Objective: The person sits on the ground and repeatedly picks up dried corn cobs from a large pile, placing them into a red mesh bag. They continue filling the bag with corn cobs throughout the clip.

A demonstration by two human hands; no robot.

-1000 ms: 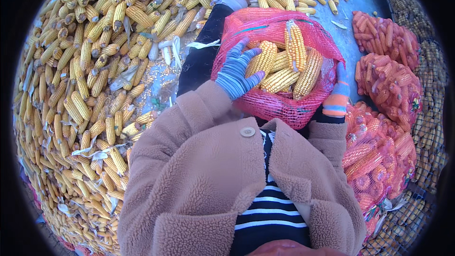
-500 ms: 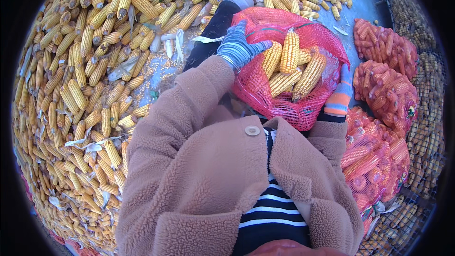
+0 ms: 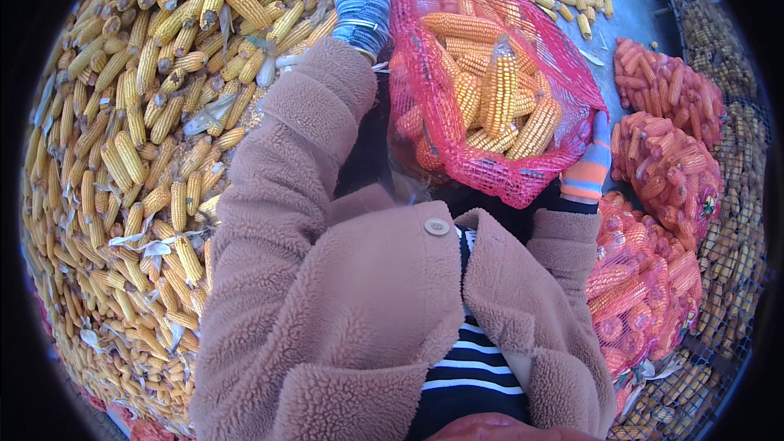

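One red mesh bag point(image 3: 502, 184) sits open in front of the person, between the two hands, its wide mouth facing up and toward the body. Several yellow corn cobs point(image 3: 535, 131) lie inside it, seen through the opening, and others show through the netting. One cob point(image 3: 499, 90) lies on top of the rest, pointing away from the person.

The left hand point(image 3: 362, 10), in a blue striped glove, is at the far left corner of the bag, with its fingers closed on the edge of the netting. The right hand point(image 3: 590, 162), in a glove with orange and blue bands, is against the right side of the bag, touching the netting near the rim. Its fingers are partly hidden, so I cannot tell whether they pinch the mesh or only press on it.

To the left, a large heap of loose corn point(image 3: 139, 143) spreads over the ground, with pale dry husks point(image 3: 155, 247) scattered on it. To the right stand more filled red bags point(image 3: 668, 165), close to one another, and beyond them a wire fence point(image 3: 739, 220) with corn behind it. Blue ground point(image 3: 614, 4) shows near the top. The person wears a brown fleece jacket point(image 3: 359, 302) over a striped shirt point(image 3: 474, 371).
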